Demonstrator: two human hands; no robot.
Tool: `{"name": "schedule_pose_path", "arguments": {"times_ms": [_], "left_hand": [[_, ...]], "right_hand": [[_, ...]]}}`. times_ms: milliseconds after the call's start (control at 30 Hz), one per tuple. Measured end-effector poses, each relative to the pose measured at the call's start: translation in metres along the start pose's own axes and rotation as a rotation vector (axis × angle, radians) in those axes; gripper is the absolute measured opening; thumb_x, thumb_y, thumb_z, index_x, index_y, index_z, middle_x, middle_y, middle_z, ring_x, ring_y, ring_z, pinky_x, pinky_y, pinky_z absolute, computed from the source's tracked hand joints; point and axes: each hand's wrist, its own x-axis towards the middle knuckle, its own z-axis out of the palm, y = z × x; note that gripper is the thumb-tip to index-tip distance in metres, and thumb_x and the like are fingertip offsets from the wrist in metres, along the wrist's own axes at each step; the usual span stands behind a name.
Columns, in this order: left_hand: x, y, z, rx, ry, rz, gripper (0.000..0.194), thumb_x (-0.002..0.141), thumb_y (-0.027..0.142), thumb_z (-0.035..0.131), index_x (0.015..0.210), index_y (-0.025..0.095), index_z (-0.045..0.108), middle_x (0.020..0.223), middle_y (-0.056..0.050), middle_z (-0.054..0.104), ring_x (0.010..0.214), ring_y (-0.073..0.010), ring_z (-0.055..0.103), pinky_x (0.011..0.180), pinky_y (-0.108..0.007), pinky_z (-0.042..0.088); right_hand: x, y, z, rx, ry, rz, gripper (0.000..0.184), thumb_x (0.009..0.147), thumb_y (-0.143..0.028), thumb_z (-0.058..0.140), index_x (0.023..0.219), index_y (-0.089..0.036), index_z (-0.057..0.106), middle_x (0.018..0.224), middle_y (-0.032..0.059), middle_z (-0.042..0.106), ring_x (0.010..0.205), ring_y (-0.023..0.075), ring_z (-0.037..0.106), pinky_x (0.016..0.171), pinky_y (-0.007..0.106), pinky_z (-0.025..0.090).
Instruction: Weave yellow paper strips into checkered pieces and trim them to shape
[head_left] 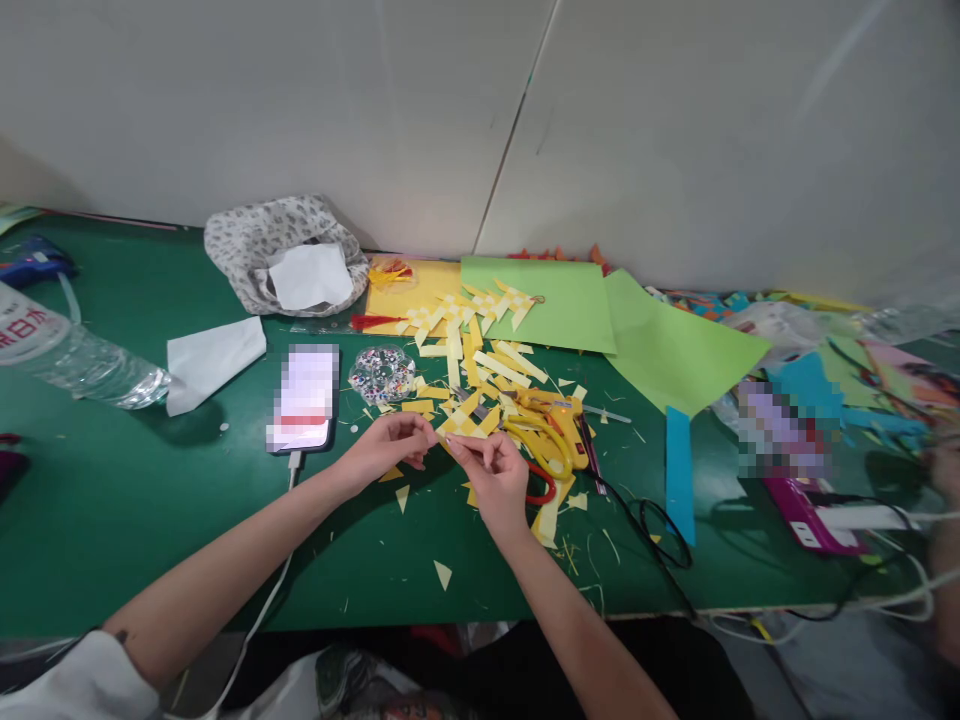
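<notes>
A black cord (pixel 670 578) runs over the table's (pixel 360 570) near edge; an arm catching it could drag the yellow glue gun (pixel 577 432). Midway to the far edge, the left hand (pixel 396 442) and right hand (pixel 498 476) pinch the yellow woven piece (pixel 459 418) between closed fingertips; too hard a pull might loosen its strips. Slightly beyond, the bead tray (pixel 412 372) could spill if knocked.

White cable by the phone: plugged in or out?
In: the white plug meets the lower edge of the phone, no gap visible.
</notes>
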Motion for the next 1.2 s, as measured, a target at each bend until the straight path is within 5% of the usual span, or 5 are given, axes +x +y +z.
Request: {"name": "schedule_pose_path", "arguments": {"times_ms": [1200], "left_hand": [[-0.0023,0.0034,-0.0001,0.009,-0.034,-0.034,0.011,0.072,0.029,0.068,0.073,0.018,0.068,0.074,-0.001,0.065,0.069,-0.0112,0.059,0.073,-0.025,0.047]], "right_hand": [[-0.0038,0.0008,0.0008,-0.150,-0.032,-0.083,0.040,0.072,-0.029,0.070,0.058,-0.025,0.033,0.083,0.0044,0.074,0.087,0.0252,0.069,0.076,0.037,0.056]]}}
